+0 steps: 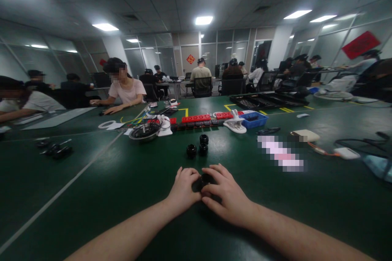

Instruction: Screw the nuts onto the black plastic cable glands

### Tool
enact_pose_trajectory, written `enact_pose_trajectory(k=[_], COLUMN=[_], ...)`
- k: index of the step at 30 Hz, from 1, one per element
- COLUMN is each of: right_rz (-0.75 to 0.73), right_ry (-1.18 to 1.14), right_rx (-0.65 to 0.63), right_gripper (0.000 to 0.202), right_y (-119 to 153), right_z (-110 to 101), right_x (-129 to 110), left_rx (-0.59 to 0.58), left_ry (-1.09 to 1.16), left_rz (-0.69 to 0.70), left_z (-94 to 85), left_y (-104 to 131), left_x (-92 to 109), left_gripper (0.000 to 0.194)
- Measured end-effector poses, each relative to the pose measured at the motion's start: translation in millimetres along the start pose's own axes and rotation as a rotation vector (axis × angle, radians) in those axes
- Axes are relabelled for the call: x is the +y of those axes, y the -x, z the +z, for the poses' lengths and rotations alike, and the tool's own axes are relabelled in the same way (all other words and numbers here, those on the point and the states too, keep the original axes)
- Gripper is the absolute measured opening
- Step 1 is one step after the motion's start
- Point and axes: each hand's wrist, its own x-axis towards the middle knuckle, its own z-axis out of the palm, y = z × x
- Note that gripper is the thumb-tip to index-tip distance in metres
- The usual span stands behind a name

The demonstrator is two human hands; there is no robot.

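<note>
Near the middle of the green table, my left hand and my right hand meet around a small black round part. My left fingers curl against its left side, and my right fingers bend over it from the right. Much of the part is hidden by the hands, so its exact kind is unclear. Just beyond my fingertips stand three similar black round parts: a left one, a right one and a farther one.
Several black pieces lie at the left. Farther back are a round metal dish, red blocks, a white clamp and a blue bin. Cables and a cream box lie right. A co-worker sits across the table.
</note>
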Motion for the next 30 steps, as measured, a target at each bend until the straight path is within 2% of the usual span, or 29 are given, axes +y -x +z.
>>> enact_pose_trajectory(k=[13,30], right_rz=[0.087,0.158], right_ry=[0.099,0.244], right_rx=[0.098,0.083], right_gripper=[0.019,0.028], right_y=[-2,-5], right_z=[3,1], right_x=[8,13], left_rx=[-0.002,-0.004], left_ry=[0.005,0.01], left_rz=[-0.028,-0.021], left_z=[-2.9,-4.8], left_y=[-1,-3], left_x=[-1,1], left_gripper=[0.035,0.044])
